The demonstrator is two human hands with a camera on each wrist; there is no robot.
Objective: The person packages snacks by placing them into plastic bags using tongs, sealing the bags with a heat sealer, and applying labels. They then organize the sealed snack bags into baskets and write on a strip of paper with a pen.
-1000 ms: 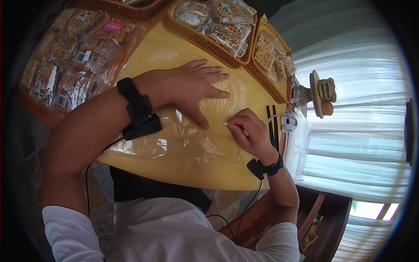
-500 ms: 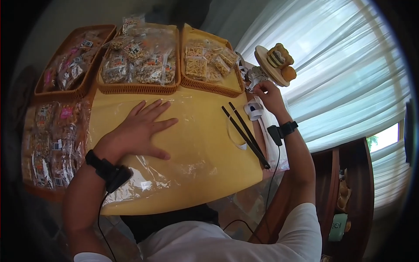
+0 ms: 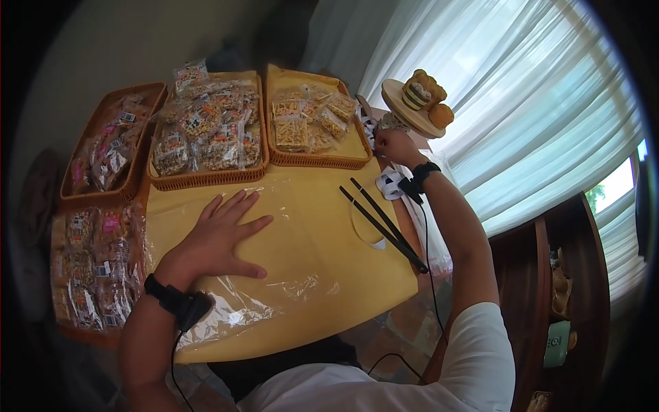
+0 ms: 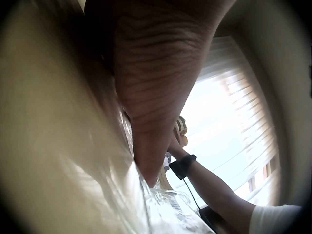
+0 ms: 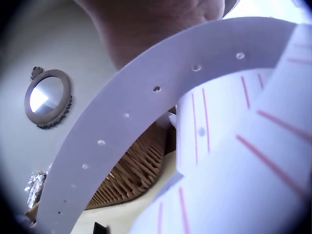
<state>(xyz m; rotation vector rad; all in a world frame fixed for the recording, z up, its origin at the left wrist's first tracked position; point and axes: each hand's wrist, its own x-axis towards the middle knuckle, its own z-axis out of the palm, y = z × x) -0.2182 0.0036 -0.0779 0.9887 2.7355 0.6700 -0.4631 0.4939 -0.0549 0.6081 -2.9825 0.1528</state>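
Observation:
My left hand (image 3: 220,240) lies with fingers spread on a clear plastic sheet (image 3: 281,292) over the yellow tabletop. In the left wrist view, the heel of that hand (image 4: 151,97) comes down close over the shiny plastic. At the table's far right edge is my right hand (image 3: 399,147), its fingers bent, beside white strips (image 3: 369,130) and below a round cake stand. I cannot tell whether it holds anything. A curled white strip (image 3: 390,182) lies just nearer than it. The right wrist view shows a perforated white band (image 5: 117,109) and red-lined white paper (image 5: 263,165).
Wicker baskets (image 3: 206,180) of packaged snacks line the back. More bagged snacks (image 3: 96,268) lie at left. Two long black bars (image 3: 384,230), meeting at their near end, lie at right over a thin white strip. A wooden stand (image 3: 412,106) holds bread-like pieces beside a curtain.
My right hand moved from beside the left hand, pinching a small white piece, out to the far right edge. The view swung to show more baskets. My left hand stays spread on the plastic.

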